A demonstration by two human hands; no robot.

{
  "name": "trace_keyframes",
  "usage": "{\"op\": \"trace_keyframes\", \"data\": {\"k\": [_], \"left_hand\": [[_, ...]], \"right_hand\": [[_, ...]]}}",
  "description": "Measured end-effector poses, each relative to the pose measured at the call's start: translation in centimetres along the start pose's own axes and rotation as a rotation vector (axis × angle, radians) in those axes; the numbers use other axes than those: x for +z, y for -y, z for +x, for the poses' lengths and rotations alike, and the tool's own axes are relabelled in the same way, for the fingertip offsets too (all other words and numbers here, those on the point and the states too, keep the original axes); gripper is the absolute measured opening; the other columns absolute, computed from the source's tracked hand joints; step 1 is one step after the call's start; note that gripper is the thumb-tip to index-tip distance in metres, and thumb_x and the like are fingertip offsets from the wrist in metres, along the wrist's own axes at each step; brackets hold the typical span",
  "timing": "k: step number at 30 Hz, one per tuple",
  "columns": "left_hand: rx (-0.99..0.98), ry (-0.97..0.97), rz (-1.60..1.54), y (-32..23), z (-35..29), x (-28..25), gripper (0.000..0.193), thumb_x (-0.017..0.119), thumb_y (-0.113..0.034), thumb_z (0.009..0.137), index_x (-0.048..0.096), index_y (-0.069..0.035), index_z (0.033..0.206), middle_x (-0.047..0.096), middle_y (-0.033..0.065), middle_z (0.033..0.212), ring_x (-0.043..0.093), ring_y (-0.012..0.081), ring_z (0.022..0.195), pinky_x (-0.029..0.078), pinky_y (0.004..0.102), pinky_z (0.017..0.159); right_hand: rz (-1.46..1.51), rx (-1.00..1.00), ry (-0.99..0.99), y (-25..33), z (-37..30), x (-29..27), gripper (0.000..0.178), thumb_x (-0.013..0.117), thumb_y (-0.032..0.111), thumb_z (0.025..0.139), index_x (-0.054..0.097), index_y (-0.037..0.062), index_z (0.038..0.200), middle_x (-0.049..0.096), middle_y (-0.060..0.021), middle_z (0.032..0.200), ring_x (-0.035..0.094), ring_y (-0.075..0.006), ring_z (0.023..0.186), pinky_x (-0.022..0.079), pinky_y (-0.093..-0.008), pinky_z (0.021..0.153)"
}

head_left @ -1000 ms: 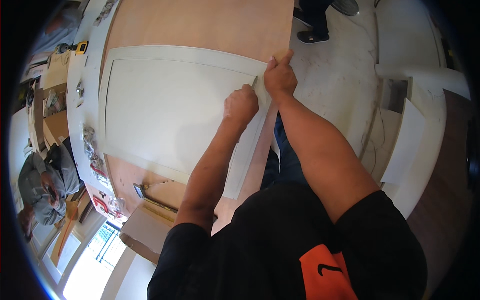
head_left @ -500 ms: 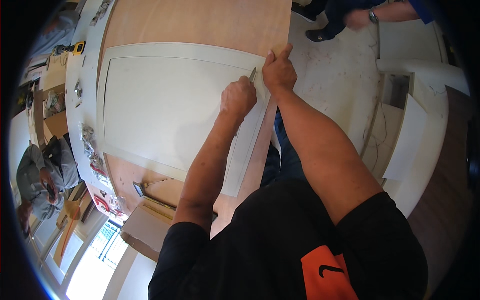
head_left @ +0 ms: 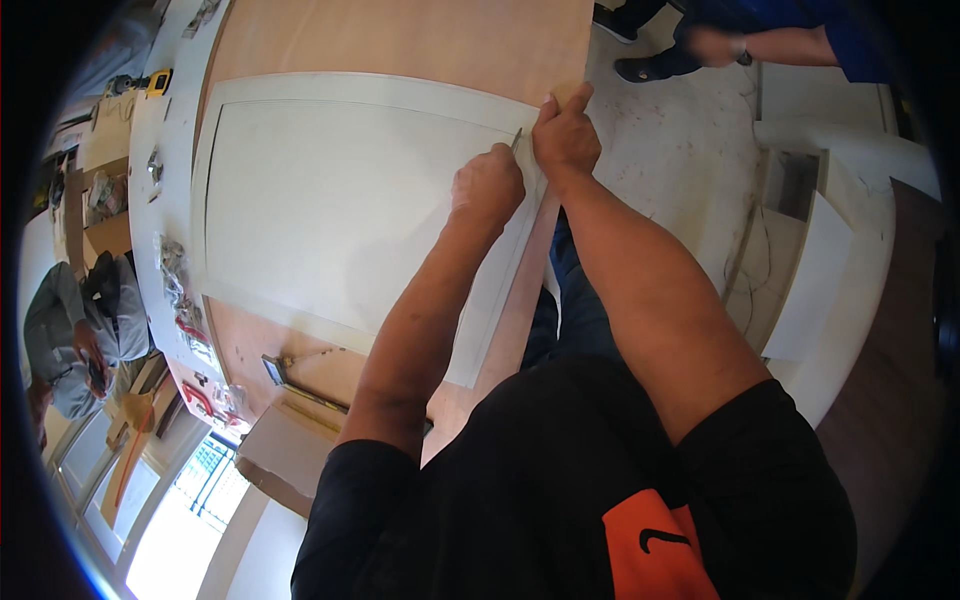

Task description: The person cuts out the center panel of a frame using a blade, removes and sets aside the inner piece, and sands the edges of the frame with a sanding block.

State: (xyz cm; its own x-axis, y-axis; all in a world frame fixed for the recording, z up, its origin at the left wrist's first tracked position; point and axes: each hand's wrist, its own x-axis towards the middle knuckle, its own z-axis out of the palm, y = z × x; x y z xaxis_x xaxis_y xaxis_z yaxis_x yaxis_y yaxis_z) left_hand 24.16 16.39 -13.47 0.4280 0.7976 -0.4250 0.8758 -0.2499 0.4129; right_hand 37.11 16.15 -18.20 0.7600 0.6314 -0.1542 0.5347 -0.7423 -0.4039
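Note:
A white framed panel [head_left: 300, 200] lies flat on a wooden worktop. My left hand [head_left: 490, 183] is closed around a thin-bladed tool whose metal blade [head_left: 517, 138] points away toward the panel's far right corner. Its handle is hidden in my fist, so I cannot make out the exact kind. Beside it, at that same corner, my right hand [head_left: 567, 135] is closed, fingers curled around a small tan piece [head_left: 570, 95] with the thumb upward. What that piece is stays unclear.
Left of the panel, a white strip of bench [head_left: 150, 215] carries hardware in plastic bags [head_left: 175, 270]. A cardboard box [head_left: 290, 450] and a long tool [head_left: 310, 395] are near left. A co-worker's arm [head_left: 790, 47] shows far right; another person [head_left: 85, 320] is at left.
My left hand has shifted slightly away from me and to the right, bringing the blade closer to the panel's corner. My right hand keeps its place there. The view has tilted a little.

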Motion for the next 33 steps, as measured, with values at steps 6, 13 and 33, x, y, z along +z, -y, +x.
{"op": "trace_keyframes", "data": {"k": [6,13,33], "left_hand": [[0.034,-0.044,-0.033,0.4,-0.7,0.7,0.019,0.052,-0.013,0.094,0.063,0.000,0.101,0.072,0.0280,0.097,0.071,0.0460,0.094,0.055,0.0532,0.087],[-0.018,-0.078,-0.121,1.1,-1.0,0.9,0.026,0.053,-0.025,0.100,0.061,-0.001,0.096,0.070,0.0293,0.085,0.070,0.0477,0.084,0.054,0.0576,0.080],[0.018,-0.123,-0.130,1.1,-0.2,1.1,0.031,0.060,-0.029,0.097,0.063,0.001,0.091,0.067,0.0336,0.082,0.066,0.0529,0.084,0.052,0.0592,0.079]], "right_hand": [[-0.013,0.010,-0.005,0.3,0.1,-0.6,0.079,0.051,0.045,0.101,0.019,-0.0001,0.157,0.072,-0.0253,0.098,0.072,-0.0418,0.090,0.057,-0.0505,0.081],[-0.004,0.033,0.033,0.0,0.2,-0.2,0.078,0.050,0.046,0.102,0.019,0.0002,0.157,0.072,-0.0243,0.099,0.072,-0.0412,0.089,0.057,-0.0504,0.080],[0.001,0.025,0.004,-0.2,0.3,0.1,0.077,0.052,0.047,0.101,0.023,0.0013,0.156,0.072,-0.0247,0.098,0.072,-0.0414,0.088,0.057,-0.0499,0.079]]}}
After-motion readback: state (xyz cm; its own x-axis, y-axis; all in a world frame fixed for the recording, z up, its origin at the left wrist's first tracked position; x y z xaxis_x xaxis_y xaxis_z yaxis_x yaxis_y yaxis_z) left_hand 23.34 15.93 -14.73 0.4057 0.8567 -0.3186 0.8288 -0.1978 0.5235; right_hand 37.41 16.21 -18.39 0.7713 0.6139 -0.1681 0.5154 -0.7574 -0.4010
